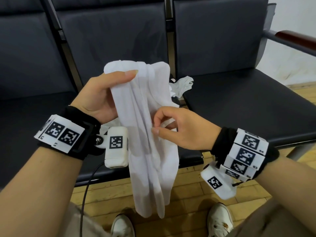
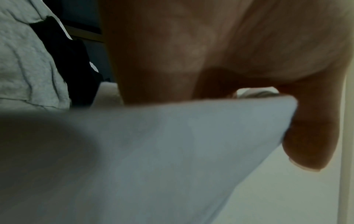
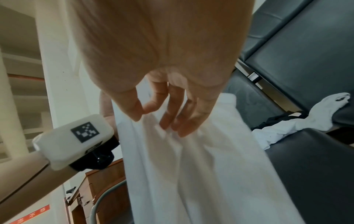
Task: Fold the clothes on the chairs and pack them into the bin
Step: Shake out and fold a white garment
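A long white garment [image 1: 148, 134] hangs in front of me, over the front edge of the dark chairs, with its rounded ends near the floor. My left hand [image 1: 109, 93] grips its top, thumb across the front and fingers behind; the left wrist view shows the thumb [image 2: 314, 136] against the garment [image 2: 153, 151]. My right hand [image 1: 171, 127] pinches a fold halfway down, and in the right wrist view its fingertips [image 3: 168, 125] lie on the garment [image 3: 201, 166]. More clothes [image 1: 183, 84], white and black, lie crumpled between two seats. No bin is in view.
A row of dark padded chairs [image 1: 230, 100] runs across in front of me, with a wooden armrest [image 1: 295, 38] at the right end. Below is wood flooring [image 1: 188, 185] with my shoes [image 1: 122, 226]. A cable [image 1: 85, 194] hangs from my left wrist.
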### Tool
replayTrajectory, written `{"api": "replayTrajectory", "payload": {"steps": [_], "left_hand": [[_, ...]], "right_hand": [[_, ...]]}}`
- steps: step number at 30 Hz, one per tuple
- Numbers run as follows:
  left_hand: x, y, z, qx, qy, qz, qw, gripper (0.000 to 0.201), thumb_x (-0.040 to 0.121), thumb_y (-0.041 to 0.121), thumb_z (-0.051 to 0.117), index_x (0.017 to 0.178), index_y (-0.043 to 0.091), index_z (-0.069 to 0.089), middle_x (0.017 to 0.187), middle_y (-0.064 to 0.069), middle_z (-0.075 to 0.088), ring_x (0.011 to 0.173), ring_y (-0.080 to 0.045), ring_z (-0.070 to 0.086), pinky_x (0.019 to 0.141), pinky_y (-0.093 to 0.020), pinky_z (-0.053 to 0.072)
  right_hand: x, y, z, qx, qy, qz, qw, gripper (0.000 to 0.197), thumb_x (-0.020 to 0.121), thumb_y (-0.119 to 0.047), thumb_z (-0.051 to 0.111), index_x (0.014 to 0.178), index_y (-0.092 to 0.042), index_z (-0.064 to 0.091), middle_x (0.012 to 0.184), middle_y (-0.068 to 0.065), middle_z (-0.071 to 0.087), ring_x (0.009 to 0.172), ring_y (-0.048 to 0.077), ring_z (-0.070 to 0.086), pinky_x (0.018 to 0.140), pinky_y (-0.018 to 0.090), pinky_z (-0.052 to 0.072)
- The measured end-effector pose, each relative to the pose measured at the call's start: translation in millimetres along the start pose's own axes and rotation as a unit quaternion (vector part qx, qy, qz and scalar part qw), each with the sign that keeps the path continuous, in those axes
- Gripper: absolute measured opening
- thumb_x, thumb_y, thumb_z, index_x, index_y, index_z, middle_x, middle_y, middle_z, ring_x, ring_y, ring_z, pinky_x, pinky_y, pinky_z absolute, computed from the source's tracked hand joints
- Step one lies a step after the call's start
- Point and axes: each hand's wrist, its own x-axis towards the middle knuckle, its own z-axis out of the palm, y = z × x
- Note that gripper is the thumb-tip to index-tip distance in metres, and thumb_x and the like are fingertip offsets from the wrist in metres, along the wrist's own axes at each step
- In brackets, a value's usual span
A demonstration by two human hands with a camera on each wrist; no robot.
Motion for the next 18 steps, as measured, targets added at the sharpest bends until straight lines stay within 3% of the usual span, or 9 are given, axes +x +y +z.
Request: {"api": "replayTrajectory", "payload": {"steps": [2, 5, 9, 11, 14, 16, 18], "left_hand": [[0.5, -0.3, -0.1, 0.000, 0.002, -0.005, 1.000, 0.031, 0.089, 0.021, 0.060, 0.110, 0.007, 0.079, 0.118, -0.016, 0.074, 0.118, -0.032, 0.069, 0.096, -0.042, 0.059], [1.0, 0.3, -2.1, 0.006, -0.010, -0.014, 1.000, 0.038, 0.080, 0.020, 0.079, 0.114, 0.005, 0.076, 0.118, -0.017, 0.073, 0.117, -0.033, 0.069, 0.095, -0.042, 0.059], [-1.7, 0.8, -1.7, 0.005, -0.007, -0.002, 1.000, 0.028, 0.091, 0.020, 0.059, 0.105, 0.010, 0.080, 0.112, -0.011, 0.076, 0.113, -0.029, 0.072, 0.091, -0.040, 0.060], [-2.2, 2.2, -1.6, -0.002, 0.002, 0.004, 1.000, 0.028, 0.089, 0.020, 0.058, 0.101, 0.013, 0.082, 0.111, -0.009, 0.077, 0.113, -0.027, 0.072, 0.091, -0.039, 0.060], [-2.8, 5.3, -6.4, -0.002, 0.005, 0.015, 1.000, 0.029, 0.091, 0.020, 0.056, 0.101, 0.014, 0.083, 0.115, -0.009, 0.076, 0.118, -0.028, 0.070, 0.094, -0.040, 0.059], [-3.5, 7.3, -8.5, -0.005, 0.003, 0.018, 1.000, 0.030, 0.092, 0.021, 0.055, 0.104, 0.013, 0.082, 0.121, -0.010, 0.075, 0.122, -0.029, 0.068, 0.096, -0.040, 0.058], [-4.2, 8.0, -9.8, -0.012, 0.007, 0.018, 1.000, 0.030, 0.091, 0.021, 0.056, 0.104, 0.012, 0.082, 0.121, -0.010, 0.075, 0.122, -0.029, 0.068, 0.095, -0.040, 0.059]], "right_hand": [[-0.6, -2.5, 3.1, 0.017, 0.006, 0.009, 1.000, 0.016, 0.097, -0.024, 0.070, 0.107, -0.017, 0.060, 0.099, -0.011, 0.065, 0.091, 0.010, 0.066, 0.086, 0.030, 0.058], [-1.5, -5.1, 7.6, 0.017, -0.024, 0.047, 0.998, 0.033, 0.094, -0.030, 0.074, 0.118, -0.020, 0.053, 0.095, -0.006, 0.068, 0.085, 0.010, 0.066, 0.085, 0.025, 0.056], [-3.2, -4.2, 12.5, -0.097, -0.104, 0.039, 0.989, 0.039, 0.091, -0.042, 0.074, 0.120, -0.019, 0.060, 0.109, -0.005, 0.059, 0.094, 0.006, 0.056, 0.085, 0.021, 0.049], [-3.7, -5.0, 12.7, -0.105, -0.130, 0.061, 0.984, 0.046, 0.091, -0.051, 0.071, 0.123, -0.021, 0.058, 0.117, -0.008, 0.050, 0.103, 0.003, 0.052, 0.093, 0.020, 0.046], [-2.7, -6.2, 8.8, -0.043, -0.121, 0.094, 0.987, 0.060, 0.097, -0.064, 0.051, 0.128, -0.013, 0.056, 0.123, -0.007, 0.049, 0.114, 0.010, 0.055, 0.108, 0.035, 0.046], [-1.4, -4.5, 1.0, 0.032, -0.094, 0.108, 0.989, 0.067, 0.099, -0.066, 0.045, 0.121, -0.004, 0.055, 0.118, 0.002, 0.058, 0.110, 0.016, 0.060, 0.107, 0.048, 0.046], [-0.7, -2.7, -9.2, 0.039, -0.096, 0.086, 0.991, 0.064, 0.094, -0.066, 0.050, 0.114, -0.005, 0.057, 0.114, 0.016, 0.063, 0.105, 0.026, 0.064, 0.100, 0.056, 0.049]]}}
